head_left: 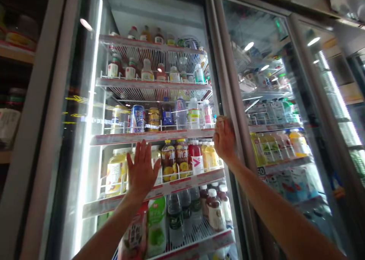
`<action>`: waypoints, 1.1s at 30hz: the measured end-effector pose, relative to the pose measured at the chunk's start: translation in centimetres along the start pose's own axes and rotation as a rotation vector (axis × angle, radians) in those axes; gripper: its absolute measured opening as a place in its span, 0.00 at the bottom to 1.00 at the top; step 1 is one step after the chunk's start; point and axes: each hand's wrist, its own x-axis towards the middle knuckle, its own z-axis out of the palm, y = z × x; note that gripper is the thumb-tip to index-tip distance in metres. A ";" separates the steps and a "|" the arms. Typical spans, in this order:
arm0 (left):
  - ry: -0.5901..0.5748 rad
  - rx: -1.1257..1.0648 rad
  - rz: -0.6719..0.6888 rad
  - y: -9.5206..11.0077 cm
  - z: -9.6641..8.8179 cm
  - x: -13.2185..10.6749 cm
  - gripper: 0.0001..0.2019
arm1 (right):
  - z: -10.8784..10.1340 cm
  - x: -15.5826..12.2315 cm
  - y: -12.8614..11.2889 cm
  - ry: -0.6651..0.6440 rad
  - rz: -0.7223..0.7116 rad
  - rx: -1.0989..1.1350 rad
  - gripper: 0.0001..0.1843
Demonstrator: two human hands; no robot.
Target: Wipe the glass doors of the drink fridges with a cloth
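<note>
A tall drinks cooler stands before me, its glass door (85,145) shut over wire shelves of bottles and cans. My left hand (142,171) lies flat on the glass with the fingers spread, over the shelf of yellow and red bottles (182,157). My right hand (224,137) is curled round the door's right edge at the grey frame post (228,81), fingers closed on it. Neither hand holds a drink.
A second glass-door cooler (273,111) with more bottles stands to the right, and a third (342,111) beyond it. Wooden shelving (15,50) with goods lies at the far left. Ceiling lights reflect in the glass.
</note>
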 end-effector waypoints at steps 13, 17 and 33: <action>0.033 0.006 0.110 -0.9 -0.3 0.1 0.33 | 0.6 3.1 -0.6 -0.036 -0.058 0.046 0.28; 0.041 -0.017 0.153 -0.8 -0.4 1.6 0.32 | 0.0 -1.8 -0.1 -0.058 -0.177 0.051 0.28; -0.011 -0.100 0.182 -1.0 0.7 4.4 0.29 | 0.8 2.4 -8.3 -0.161 -0.218 0.034 0.27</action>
